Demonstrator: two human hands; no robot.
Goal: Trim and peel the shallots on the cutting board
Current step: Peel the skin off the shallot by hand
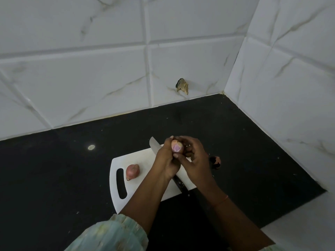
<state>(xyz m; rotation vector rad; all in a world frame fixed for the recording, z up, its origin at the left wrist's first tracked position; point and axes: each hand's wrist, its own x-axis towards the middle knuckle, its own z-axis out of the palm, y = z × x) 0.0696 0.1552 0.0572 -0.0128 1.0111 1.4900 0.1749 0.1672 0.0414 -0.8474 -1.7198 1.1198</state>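
Now both hands meet above the far half of the white cutting board (145, 161), working one shallot (177, 146) held clear of it. The left hand (167, 160) curls its fingers around the bulb, cut face turned toward the camera and showing pale purple rings; the right hand (194, 158) comes in from three o'clock, and its fingertips seem to pinch at the skin by that cut edge, though exactly what they have hold of is hard to make out. A knife (178, 183) lies on the board beneath the hands, blade tip toward eleven o'clock, dark handle toward five o'clock, untouched.

To peel well, I judge it best to catch the papery layer right at the trimmed end and draw it down toward the root in one strip, turning the bulb in the left hand between pulls. Digging too deep would waste a good layer.

A second shallot (132, 171), unpeeled, rests on the board at nine o'clock from the hands, just beside the handle slot. At three o'clock, past the board's edge, a dark reddish piece (215, 162) sits on the table (54, 169), likely peelings.

That table is black stone, lightly speckled, set in a corner of white marbled wall tiles (90, 78); one tile has a broken hole (182, 86) at twelve o'clock.
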